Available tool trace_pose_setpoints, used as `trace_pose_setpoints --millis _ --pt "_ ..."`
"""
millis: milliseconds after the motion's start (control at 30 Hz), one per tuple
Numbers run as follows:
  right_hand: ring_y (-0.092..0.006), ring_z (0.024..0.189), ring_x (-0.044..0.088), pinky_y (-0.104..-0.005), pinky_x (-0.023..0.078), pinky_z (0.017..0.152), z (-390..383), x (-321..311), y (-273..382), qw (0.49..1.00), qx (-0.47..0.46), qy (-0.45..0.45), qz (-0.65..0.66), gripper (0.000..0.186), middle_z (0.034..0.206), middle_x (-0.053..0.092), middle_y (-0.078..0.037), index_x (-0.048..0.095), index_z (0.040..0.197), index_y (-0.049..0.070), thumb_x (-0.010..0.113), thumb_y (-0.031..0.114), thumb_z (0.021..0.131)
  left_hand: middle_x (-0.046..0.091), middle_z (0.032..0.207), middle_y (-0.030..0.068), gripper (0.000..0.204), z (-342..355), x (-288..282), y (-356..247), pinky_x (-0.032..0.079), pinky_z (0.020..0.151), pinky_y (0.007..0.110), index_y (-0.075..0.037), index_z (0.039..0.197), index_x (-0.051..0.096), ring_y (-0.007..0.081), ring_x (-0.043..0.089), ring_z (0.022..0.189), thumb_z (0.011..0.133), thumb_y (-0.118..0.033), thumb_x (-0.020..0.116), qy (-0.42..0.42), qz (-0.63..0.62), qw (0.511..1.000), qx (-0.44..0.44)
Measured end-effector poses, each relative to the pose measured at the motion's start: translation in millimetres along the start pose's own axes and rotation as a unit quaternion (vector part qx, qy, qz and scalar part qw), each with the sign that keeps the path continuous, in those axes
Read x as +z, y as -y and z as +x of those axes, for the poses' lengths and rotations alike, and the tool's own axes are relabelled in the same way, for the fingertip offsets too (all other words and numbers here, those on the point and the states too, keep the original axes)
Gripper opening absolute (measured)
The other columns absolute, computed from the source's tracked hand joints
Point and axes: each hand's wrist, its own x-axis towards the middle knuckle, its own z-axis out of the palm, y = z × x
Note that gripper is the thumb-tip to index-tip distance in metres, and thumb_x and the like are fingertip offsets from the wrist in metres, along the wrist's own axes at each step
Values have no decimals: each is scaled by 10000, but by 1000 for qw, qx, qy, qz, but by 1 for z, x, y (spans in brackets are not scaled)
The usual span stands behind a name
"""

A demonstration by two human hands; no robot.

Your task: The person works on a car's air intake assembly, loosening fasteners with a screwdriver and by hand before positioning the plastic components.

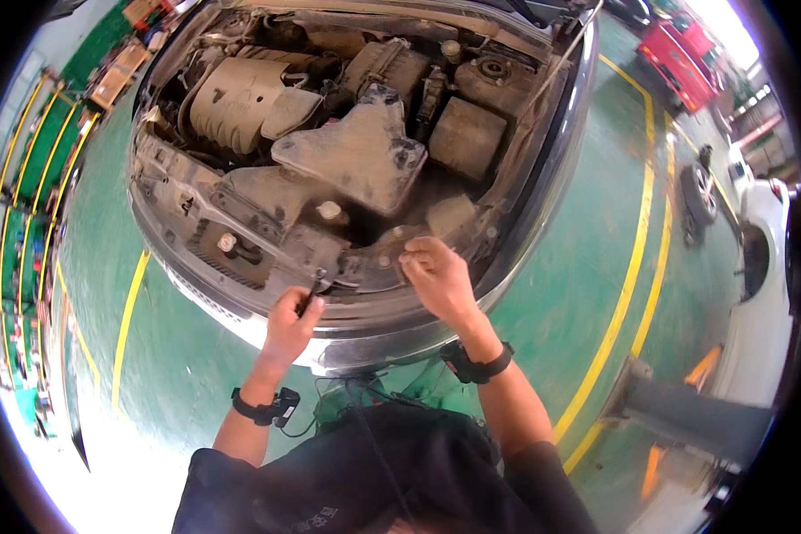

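- While the left hand (289,327) closes around its handle, a dark slim tool (312,289) points up over the front edge of the engine bay (285,254); fingers wrapped, thumb along the shaft.
- Right hand (440,280): part-closed, fingers bent and gathered, above the bay's front corner; whether it grips anything small cannot be told.
- Wrist straps, 2, black, each with a small box: 1 on the left wrist (258,411), 1 on the right wrist (489,363).
- Dusty angular cover (356,156), broad, mid-bay, ahead of both hands.
- Ribbed engine cover (231,105), tan with dust, left of the angular cover.
- Pale caps, 2: a round cap (329,210) below the angular cover; a smaller cap (227,242) farther left, near the front edge.
- Boxy dusty housing (468,138), right of the angular cover.
- Red cart (676,67), upper right, on the green floor (543,294).
- Loose wheel (699,194), right side, near a white car (761,303).
- Shelving (27,205) with yellow rails, far left.
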Motion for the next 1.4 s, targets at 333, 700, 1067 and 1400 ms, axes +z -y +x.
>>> trace_pose_setpoints --millis 333,700,1067,1400 --pt "-272 854 724 -333 557 759 65 -81 16 994 -15 103 -37 270 924 725 -198 624 1071 -69 647 117 876 534 713 5 339 -21 65 -87 274 445 195 -92 797 521 50 440 567 1041 -327 522 -87 -256 946 -181" --pt "-448 797 647 -513 525 731 113 -54 -11 986 -97 95 -97 226 803 642 -279 558 946 -67 611 104 807 549 802 43 310 8 108 -98 270 422 210 -60 875 550 83 479 564 1035 -322 511 -176 -274 914 -241" --pt "-298 885 645 -393 499 796 106 -79 -35 898 -177 277 -294 249 939 665 -168 608 1007 -3 604 109 785 568 815 43 317 61 170 -108 282 426 203 -39 947 592 81 489 608 1015 -338 510 -273 -198 882 -329" --pt "-312 862 649 -399 512 791 122 -114 -29 917 -182 320 -153 265 903 662 -181 600 1002 -12 642 103 767 637 903 46 332 103 221 -135 344 451 219 -47 981 600 106 565 678 1007 -370 527 -370 -219 838 -336"
